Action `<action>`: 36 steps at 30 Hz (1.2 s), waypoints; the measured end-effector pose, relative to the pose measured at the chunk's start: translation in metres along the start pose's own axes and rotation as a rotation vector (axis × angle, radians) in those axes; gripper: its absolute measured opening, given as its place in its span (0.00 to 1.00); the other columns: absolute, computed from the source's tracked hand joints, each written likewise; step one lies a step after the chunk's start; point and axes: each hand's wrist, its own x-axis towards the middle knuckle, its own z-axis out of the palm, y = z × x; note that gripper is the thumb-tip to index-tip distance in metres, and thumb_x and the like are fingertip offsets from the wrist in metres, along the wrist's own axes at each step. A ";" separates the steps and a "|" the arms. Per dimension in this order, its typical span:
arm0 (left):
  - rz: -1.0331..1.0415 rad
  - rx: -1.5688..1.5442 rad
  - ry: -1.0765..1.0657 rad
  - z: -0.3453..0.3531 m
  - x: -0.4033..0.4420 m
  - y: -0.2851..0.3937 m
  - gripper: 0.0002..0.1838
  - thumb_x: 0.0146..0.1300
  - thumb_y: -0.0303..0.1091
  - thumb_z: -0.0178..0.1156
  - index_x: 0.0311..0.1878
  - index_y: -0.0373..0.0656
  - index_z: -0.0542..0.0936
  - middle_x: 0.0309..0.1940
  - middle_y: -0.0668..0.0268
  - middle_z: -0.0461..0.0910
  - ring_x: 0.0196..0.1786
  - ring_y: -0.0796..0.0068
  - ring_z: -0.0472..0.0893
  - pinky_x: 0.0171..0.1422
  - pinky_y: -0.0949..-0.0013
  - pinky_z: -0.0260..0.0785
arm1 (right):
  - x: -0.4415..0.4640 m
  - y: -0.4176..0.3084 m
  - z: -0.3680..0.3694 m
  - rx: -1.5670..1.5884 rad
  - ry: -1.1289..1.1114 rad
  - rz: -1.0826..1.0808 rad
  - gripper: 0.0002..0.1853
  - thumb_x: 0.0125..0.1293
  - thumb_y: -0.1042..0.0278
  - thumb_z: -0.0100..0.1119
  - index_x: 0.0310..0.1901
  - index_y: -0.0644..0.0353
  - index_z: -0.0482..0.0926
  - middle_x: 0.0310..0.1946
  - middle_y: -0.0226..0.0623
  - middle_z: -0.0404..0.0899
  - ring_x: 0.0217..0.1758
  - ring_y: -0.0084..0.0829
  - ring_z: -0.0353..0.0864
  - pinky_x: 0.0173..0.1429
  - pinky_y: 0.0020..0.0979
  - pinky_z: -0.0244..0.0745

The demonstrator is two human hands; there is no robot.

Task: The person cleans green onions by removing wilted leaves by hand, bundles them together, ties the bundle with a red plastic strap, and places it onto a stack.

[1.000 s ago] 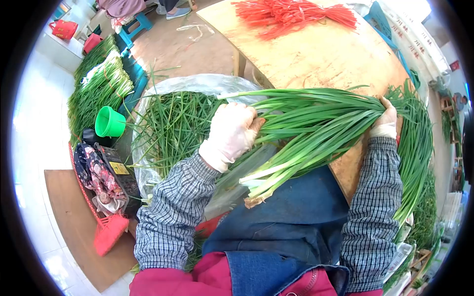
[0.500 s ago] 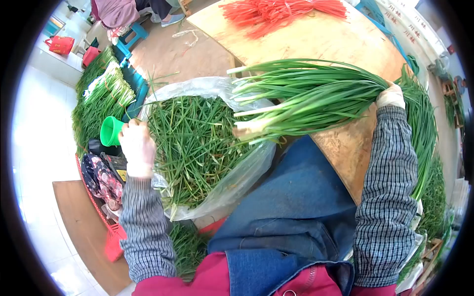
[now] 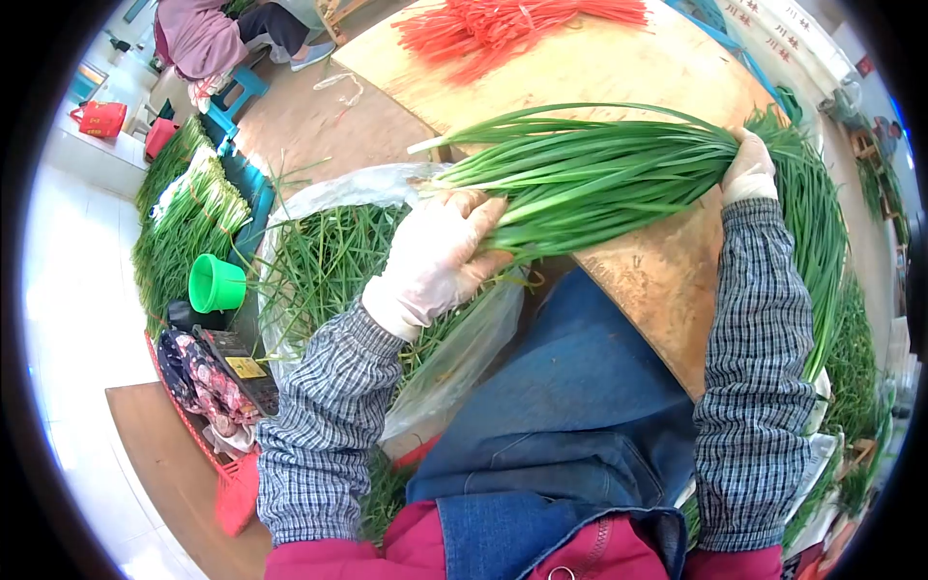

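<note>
A bunch of long green garlic chives (image 3: 599, 179) lies sideways across the front of me, its pale stem ends to the left. My right hand (image 3: 750, 166), in a thin whitish glove, is closed round the leafy part. At the stem end my left hand (image 3: 435, 256), gloved too, has its fingers wrapped round the stalks and hides most of the pale ends. Beneath my left hand and forearm, a clear plastic bag (image 3: 483, 338) holds loose chive scraps (image 3: 324, 256). More chives (image 3: 820, 261) hang beside my right forearm.
Red tie strips (image 3: 512, 29) lie on the wooden table (image 3: 657, 300). On the left are a green cup (image 3: 217, 283), stacked bundled chives (image 3: 193, 208) and a red basket (image 3: 239, 493). A person (image 3: 203, 39) sits near a blue stool (image 3: 237, 92) at upper left.
My left hand has moved right, from beside the green cup to the stem end of the chives, and closed on it. My right hand keeps its hold.
</note>
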 end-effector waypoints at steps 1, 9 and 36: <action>0.007 -0.026 0.031 0.001 0.001 -0.001 0.30 0.41 0.31 0.69 0.52 0.41 0.73 0.44 0.54 0.75 0.45 0.54 0.75 0.49 0.63 0.69 | -0.008 -0.004 -0.002 -0.078 -0.044 -0.059 0.11 0.58 0.66 0.51 0.35 0.67 0.74 0.29 0.40 0.78 0.28 0.33 0.78 0.36 0.30 0.75; -0.634 -1.041 -0.231 -0.029 -0.004 0.024 0.23 0.50 0.25 0.65 0.51 0.33 0.74 0.40 0.62 0.78 0.44 0.79 0.75 0.50 0.75 0.67 | -0.031 -0.035 -0.008 -0.095 -0.394 0.126 0.09 0.54 0.65 0.53 0.28 0.62 0.77 0.24 0.36 0.79 0.25 0.31 0.77 0.34 0.27 0.73; -0.681 -0.719 -0.060 -0.017 0.023 0.035 0.10 0.54 0.27 0.59 0.39 0.32 0.78 0.27 0.60 0.80 0.30 0.82 0.74 0.36 0.77 0.67 | 0.012 0.005 -0.002 -0.403 -0.025 0.045 0.15 0.51 0.66 0.56 0.34 0.73 0.77 0.33 0.45 0.80 0.35 0.32 0.77 0.41 0.29 0.71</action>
